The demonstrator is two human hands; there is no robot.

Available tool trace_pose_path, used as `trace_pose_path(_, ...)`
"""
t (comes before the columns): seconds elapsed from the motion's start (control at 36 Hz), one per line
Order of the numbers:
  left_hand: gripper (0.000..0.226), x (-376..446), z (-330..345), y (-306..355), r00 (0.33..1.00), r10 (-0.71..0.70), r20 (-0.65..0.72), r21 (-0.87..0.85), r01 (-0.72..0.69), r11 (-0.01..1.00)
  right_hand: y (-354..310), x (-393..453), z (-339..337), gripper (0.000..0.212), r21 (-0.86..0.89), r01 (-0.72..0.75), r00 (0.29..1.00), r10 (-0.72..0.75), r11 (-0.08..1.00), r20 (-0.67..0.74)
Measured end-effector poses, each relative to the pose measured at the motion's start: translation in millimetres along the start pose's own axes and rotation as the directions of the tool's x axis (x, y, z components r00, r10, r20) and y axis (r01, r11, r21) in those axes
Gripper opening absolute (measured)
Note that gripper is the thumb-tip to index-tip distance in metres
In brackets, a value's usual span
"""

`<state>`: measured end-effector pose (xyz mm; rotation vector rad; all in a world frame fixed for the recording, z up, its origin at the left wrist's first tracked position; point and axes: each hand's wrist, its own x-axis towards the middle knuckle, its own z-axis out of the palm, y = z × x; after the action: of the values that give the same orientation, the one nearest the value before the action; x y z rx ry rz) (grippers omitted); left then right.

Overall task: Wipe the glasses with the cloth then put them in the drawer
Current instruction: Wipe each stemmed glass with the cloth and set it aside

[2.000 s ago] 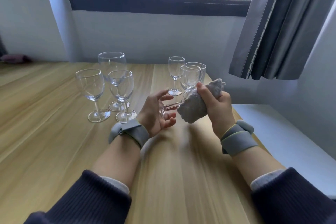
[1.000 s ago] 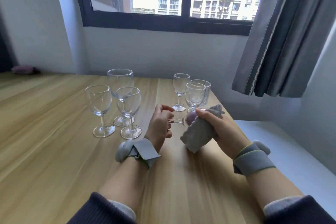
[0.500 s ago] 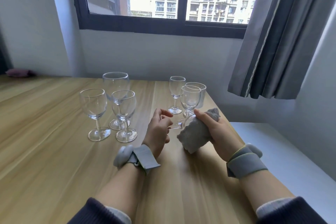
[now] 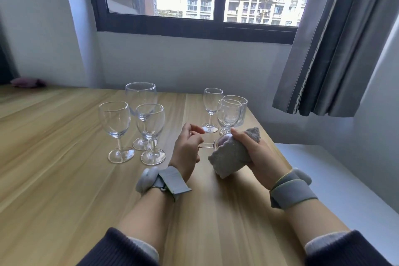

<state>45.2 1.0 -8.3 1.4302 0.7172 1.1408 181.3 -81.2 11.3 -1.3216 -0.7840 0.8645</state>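
Note:
A small wine glass (image 4: 209, 146) lies sideways above the wooden table (image 4: 64, 179). My left hand (image 4: 187, 150) holds its foot and stem. My right hand (image 4: 253, 153) grips a grey cloth (image 4: 231, 155) wrapped around its bowl, which is mostly hidden. Three larger wine glasses (image 4: 115, 130) stand upright to the left. Two small stemmed glasses (image 4: 212, 110) and a ribbed tumbler (image 4: 241, 110) stand just behind my hands.
A white lower surface (image 4: 345, 179) runs along the table's right edge. A grey curtain (image 4: 336, 39) hangs at the right beside the window. A small pinkish thing (image 4: 28, 82) lies at the far left. No drawer is in view.
My left fingers have closed on the glass's foot, and the cloth-wrapped bowl has turned a little in my right hand. The camera view has tilted upward.

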Motion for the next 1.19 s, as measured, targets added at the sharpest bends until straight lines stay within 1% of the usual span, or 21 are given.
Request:
trace_pose_path(0.06,0.024,1,-1,-1,1.0,0.023,-0.006,0.008,-0.023,1.0,0,1,0,0.041,-0.009,-0.004,1.0,0.004,1.0,-0.007)
trace_pose_path(0.14,0.023,1,0,-1,0.998,0.064,0.0,0.03,-0.064,0.998,0,1,0,0.049,-0.018,0.001,1.0,-0.001,1.0,-0.009)
trace_pose_path(0.22,0.019,0,1,-2,0.99,0.135,0.034,0.103,-0.138,0.985,2,5,-3,0.042,0.011,-0.016,0.999,0.016,1.0,-0.043)
trace_pose_path(0.28,0.019,-2,0,-4,0.966,0.246,0.079,0.211,-0.257,0.943,5,7,-5,0.044,0.063,-0.081,0.996,0.083,0.995,-0.037)
trace_pose_path(0.33,0.019,-3,-2,-3,0.922,0.359,0.144,0.333,-0.386,0.86,6,7,-4,0.05,0.137,-0.172,0.985,0.173,0.975,0.006)
trace_pose_path(0.39,0.016,-2,-3,-1,0.881,0.433,0.189,0.396,-0.472,0.788,6,7,-3,0.043,0.193,-0.226,0.974,0.225,0.955,0.025)
trace_pose_path(0.42,0.014,-1,-3,-1,0.873,0.447,0.195,0.402,-0.487,0.776,5,6,-3,0.042,0.204,-0.226,0.974,0.226,0.952,0.027)
trace_pose_path(0.44,0.013,-1,-2,-1,0.879,0.438,0.19,0.391,-0.477,0.787,6,7,-3,0.043,0.206,-0.211,0.977,0.212,0.956,0.017)
trace_pose_path(0.5,0.016,-1,0,-3,0.925,0.343,0.163,0.305,-0.378,0.874,8,9,-4,0.05,0.19,-0.167,0.984,0.174,0.967,-0.023)
trace_pose_path(0.56,0.024,-3,2,1,0.972,0.173,0.159,0.17,-0.199,0.965,7,7,-3,0.044,0.162,-0.099,0.99,0.113,0.982,-0.082)
trace_pose_path(0.61,0.034,-3,4,7,0.984,-0.024,0.175,0.077,0.011,0.997,6,5,-2,0.036,0.083,-0.007,0.988,0.02,0.997,-0.151)
trace_pose_path(0.69,0.05,1,2,11,0.939,-0.28,0.2,-0.039,0.293,0.955,4,0,0,0.03,-0.037,0.138,0.969,-0.143,0.99,-0.2)
trace_pose_path(0.72,0.049,3,0,10,0.912,-0.351,0.211,-0.08,0.374,0.924,4,0,-1,0.029,-0.056,0.183,0.962,-0.191,0.982,-0.196)
trace_pose_path(0.75,0.047,4,-3,10,0.884,-0.41,0.223,-0.092,0.438,0.894,4,-1,0,0.028,-0.066,0.215,0.956,-0.224,0.974,-0.188)
trace_pose_path(0.81,0.05,7,-7,6,0.84,-0.49,0.234,-0.07,0.517,0.853,5,-3,2,0.026,-0.087,0.259,0.947,-0.271,0.962,-0.173)
trace_pose_path(0.83,0.049,8,-9,5,0.832,-0.506,0.228,-0.075,0.533,0.843,5,-3,3,0.026,-0.097,0.275,0.944,-0.288,0.957,-0.164)
trace_pose_path(0.89,0.037,7,-7,4,0.832,-0.524,0.181,-0.074,0.543,0.837,6,-3,3,0.027,-0.129,0.282,0.944,-0.299,0.951,-0.139)
trace_pose_path(0.94,0.027,6,-6,2,0.856,-0.508,0.094,-0.007,0.511,0.86,6,-3,4,0.028,-0.151,0.281,0.945,-0.301,0.948,-0.13)
trace_pose_path(1.03,0.026,5,-5,1,0.896,-0.443,-0.029,0.111,0.444,0.889,7,-3,7,0.03,-0.169,0.235,0.954,-0.261,0.957,-0.15)
trace_pose_path(1.11,0.024,5,-5,-1,0.949,-0.305,-0.084,0.276,0.316,0.908,9,-1,9,0.029,-0.099,0.157,0.969,-0.172,0.983,-0.175)
trace_pose_path(1.19,0.026,4,-6,0,0.992,-0.101,-0.081,0.42,0.126,0.899,7,2,8,0.026,-0.025,0.092,0.972,-0.095,0.995,-0.216)
